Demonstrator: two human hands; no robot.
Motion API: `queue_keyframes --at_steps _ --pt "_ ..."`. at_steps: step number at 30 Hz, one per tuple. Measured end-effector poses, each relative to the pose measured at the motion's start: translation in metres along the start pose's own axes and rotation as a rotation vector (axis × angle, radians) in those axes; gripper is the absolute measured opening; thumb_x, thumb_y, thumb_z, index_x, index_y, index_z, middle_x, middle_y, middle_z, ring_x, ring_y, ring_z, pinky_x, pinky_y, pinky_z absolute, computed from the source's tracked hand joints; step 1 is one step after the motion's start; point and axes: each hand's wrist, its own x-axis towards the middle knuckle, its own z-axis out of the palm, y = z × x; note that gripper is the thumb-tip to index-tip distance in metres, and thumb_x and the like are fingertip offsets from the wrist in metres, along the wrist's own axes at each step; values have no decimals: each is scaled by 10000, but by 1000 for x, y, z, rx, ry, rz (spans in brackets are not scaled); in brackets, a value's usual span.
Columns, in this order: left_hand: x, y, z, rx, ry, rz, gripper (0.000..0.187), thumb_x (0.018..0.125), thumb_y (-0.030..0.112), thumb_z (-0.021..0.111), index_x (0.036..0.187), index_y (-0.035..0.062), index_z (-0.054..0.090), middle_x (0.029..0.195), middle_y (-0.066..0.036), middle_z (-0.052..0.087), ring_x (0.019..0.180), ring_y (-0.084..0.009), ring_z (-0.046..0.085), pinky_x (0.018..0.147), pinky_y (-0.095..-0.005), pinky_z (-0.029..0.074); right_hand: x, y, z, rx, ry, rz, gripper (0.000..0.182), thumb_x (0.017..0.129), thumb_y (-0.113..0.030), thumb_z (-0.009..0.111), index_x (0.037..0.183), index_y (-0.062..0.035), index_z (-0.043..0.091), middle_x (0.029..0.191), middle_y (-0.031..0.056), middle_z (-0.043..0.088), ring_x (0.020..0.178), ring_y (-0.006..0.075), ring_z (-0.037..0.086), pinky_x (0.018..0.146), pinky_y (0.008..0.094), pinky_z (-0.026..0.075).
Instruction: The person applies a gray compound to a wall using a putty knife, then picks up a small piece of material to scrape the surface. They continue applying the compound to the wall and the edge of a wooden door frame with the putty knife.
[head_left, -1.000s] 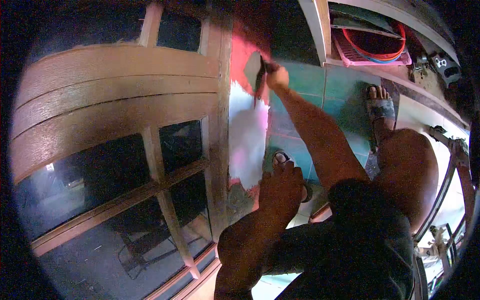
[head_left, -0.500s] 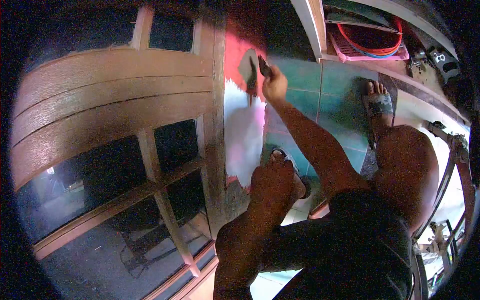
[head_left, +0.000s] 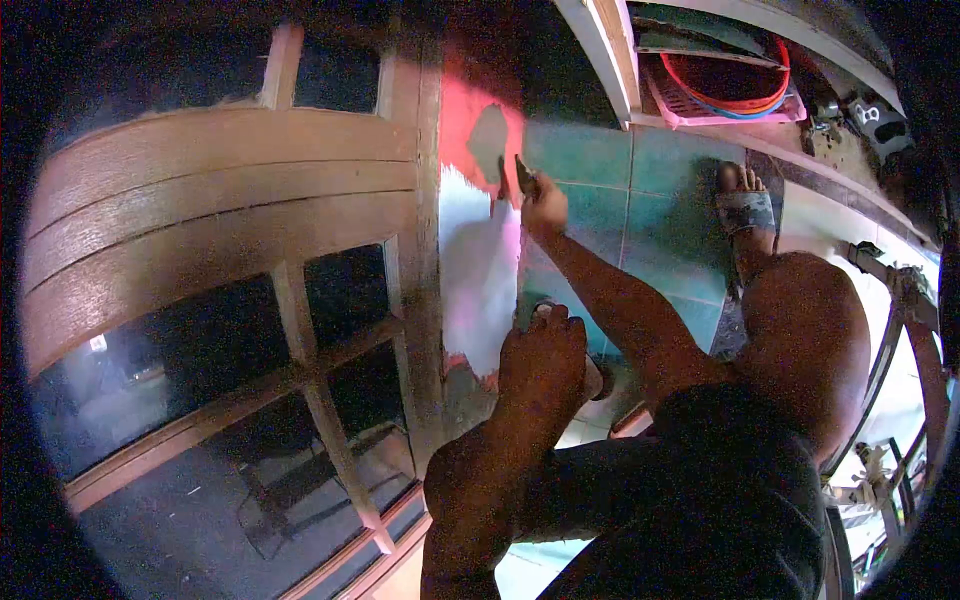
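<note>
My right hand (head_left: 546, 208) reaches out to the wall, its fingers wrapped round a small dark tool, apparently a paintbrush (head_left: 524, 176). The brush's tip is at the right edge of the red wall strip (head_left: 458, 120), beside a grey patch (head_left: 489, 138). Just below lies a white painted area (head_left: 478, 270) with a streaky, jagged upper edge, and the arm's shadow falls over it. My left hand (head_left: 545, 355) is closed, back toward me, low in front of my body. Whatever it holds, if anything, is hidden behind the fingers.
A wooden door with glass panes (head_left: 220, 160) fills the left side. Green tiles (head_left: 590, 150) run right of the wall strip. My sandalled foot (head_left: 745, 200) and bent knee (head_left: 805, 345) are on the right. A pink basket (head_left: 690, 110) stands at the top right.
My right hand and the paintbrush have moved down the wall, away from the grey patch toward the white area. The view has shifted slightly; my left hand stays closed.
</note>
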Motion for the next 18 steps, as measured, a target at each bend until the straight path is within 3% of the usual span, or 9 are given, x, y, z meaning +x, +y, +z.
queue_keyframes --at_steps 2,7,12,15,18 --pt "-4 0 3 42 89 22 233 776 154 686 973 33 658 1041 -155 637 931 -292 681 714 -429 565 -2 9 3 -207 -29 167 228 939 -165 500 1093 -80 646 963 226 690 870 459 656 707 551 515" --pt "0 -8 19 18 20 -14 253 785 150 681 1013 41 658 1064 -168 644 950 -294 684 727 -420 568 -23 41 40 -206 64 60 246 927 -244 548 1107 -104 641 904 230 680 773 479 642 665 587 486" --pt "-4 -8 11 -34 65 -4 281 797 126 670 1063 36 653 1108 -199 649 992 -301 684 753 -420 569 -41 0 29 -223 -160 153 355 880 -134 538 1225 -143 620 1052 201 691 918 416 663 808 513 535" --pt "-3 -8 9 -1 -119 -58 300 795 121 674 1078 23 649 1123 -209 647 1011 -310 682 769 -420 567 -43 -8 24 -257 -241 109 424 855 -80 515 1266 -149 598 1104 178 688 978 394 657 874 493 530" --pt "-6 -7 13 19 49 30 301 784 125 688 1062 15 646 1137 -210 641 1000 -311 684 779 -429 564 -41 21 27 -260 -314 -48 451 840 -55 511 1272 -154 594 1114 160 691 973 382 668 857 497 539"
